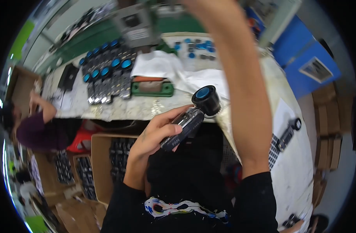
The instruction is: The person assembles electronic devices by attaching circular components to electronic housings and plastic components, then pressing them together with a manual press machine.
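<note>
Fingers of the left hand gripped and partly hid a black plastic handheld device with a blue-centred round head, near the pale surface; the right hand lay out of frame, its grip indeterminable.

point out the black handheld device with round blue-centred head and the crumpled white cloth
Black handheld device (190, 125), head view: on its body
Crumpled white cloth (169, 68), head view: near its middle
</note>
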Demonstrator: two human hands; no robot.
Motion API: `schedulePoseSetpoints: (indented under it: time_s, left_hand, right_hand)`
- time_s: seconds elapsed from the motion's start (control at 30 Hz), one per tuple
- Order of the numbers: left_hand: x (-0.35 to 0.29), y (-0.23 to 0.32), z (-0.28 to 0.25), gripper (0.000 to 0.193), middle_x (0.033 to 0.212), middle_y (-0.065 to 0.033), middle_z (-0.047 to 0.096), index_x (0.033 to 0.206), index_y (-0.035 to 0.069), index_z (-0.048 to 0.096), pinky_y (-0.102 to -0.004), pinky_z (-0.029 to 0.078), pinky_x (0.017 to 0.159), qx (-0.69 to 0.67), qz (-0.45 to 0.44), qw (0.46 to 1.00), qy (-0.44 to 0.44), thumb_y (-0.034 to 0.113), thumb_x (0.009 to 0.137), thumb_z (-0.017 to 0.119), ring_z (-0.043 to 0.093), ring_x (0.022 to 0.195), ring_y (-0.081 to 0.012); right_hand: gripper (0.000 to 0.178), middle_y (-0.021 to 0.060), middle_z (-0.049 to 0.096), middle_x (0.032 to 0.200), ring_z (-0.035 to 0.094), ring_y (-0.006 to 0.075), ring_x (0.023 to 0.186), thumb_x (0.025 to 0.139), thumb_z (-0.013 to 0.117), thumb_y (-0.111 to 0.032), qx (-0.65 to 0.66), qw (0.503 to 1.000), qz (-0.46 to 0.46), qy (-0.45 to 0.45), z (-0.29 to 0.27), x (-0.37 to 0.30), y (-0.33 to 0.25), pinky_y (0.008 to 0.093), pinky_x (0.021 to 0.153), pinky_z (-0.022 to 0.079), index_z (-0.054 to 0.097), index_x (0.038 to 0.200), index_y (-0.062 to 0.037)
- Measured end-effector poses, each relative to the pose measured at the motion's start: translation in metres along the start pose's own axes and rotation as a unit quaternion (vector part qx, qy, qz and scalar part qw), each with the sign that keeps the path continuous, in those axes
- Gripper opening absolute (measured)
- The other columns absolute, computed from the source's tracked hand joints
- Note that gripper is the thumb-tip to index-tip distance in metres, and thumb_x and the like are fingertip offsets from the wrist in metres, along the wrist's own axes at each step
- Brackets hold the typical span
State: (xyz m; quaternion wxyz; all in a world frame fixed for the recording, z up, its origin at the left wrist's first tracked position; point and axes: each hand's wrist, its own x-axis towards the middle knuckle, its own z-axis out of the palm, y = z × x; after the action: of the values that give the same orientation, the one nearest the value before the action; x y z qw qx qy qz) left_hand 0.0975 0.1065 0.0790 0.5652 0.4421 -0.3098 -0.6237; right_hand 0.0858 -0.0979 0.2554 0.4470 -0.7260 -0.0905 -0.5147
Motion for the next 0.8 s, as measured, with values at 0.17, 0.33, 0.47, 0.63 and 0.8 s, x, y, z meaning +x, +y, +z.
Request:
schedulePoseSetpoints:
  time_s: [0.17,0.33,0.47,0.63,0.8]
  left_hand:
    - [-0.069,0.027,-0.012,0.077,0.135,-0.0188,0.057,0.145,-0.01,0.042,-0.0326,0.039,0.109,-0.025,0.075,0.994,0.069,0.017,0.077,0.064,0.057,0.122,-0.021]
    - [-0.101,0.028,-0.034,0.075,0.138,-0.0185,0.056,0.145,-0.01,0.043,-0.0323,0.037,0.111,-0.033,0.131,0.985,0.106,0.014,0.076,0.063,0.055,0.126,-0.0219]
    - [-0.107,0.02,-0.065,0.068,0.138,-0.0171,0.056,0.146,-0.009,0.043,-0.0331,0.035,0.112,0.036,0.212,0.967,0.136,0.005,0.081,0.061,0.052,0.128,-0.0209]
    - [-0.109,0.02,-0.153,0.064,0.116,-0.0119,0.067,0.138,-0.008,0.052,-0.027,0.049,0.088,0.222,0.163,0.833,0.48,0.02,0.084,0.069,0.062,0.099,-0.0134]
    - [-0.104,0.016,-0.304,0.07,0.086,-0.0133,0.071,0.132,-0.006,0.059,-0.0316,0.052,0.07,0.324,0.154,0.682,0.637,0.036,0.078,0.073,0.065,0.07,-0.0171]
  right_hand:
    - [0.027,-0.0042,0.047,0.062,0.043,0.0067,0.057,0.096,0.056,-0.023,-0.068,0.996,0.025,0.047,0.006,-0.001,-0.004,0.0252,0.054,0.035,0.057,0.074,-0.007]
    - [0.029,0.0034,0.049,0.07,0.049,0.0134,0.067,0.098,0.062,-0.027,0.023,0.997,0.072,-0.007,-0.019,0.006,0.013,0.0324,0.085,0.048,0.059,0.089,0.0007]
    - [0.028,0.0017,0.043,0.07,0.046,0.0121,0.068,0.101,0.059,-0.029,0.02,0.997,0.075,-0.003,-0.018,-0.001,0.013,0.0304,0.086,0.046,0.058,0.092,-0.0015]
    - [0.029,0.002,0.049,0.07,0.048,0.0101,0.066,0.098,0.064,-0.028,0.016,0.998,0.059,0.003,-0.027,0.0,0.015,0.0259,0.074,0.045,0.061,0.09,-0.0005]
    - [0.028,0.0023,0.048,0.066,0.049,0.0097,0.066,0.098,0.063,-0.03,-0.044,0.997,0.061,0.025,-0.024,-0.001,0.016,0.0245,0.074,0.045,0.063,0.089,-0.0032]
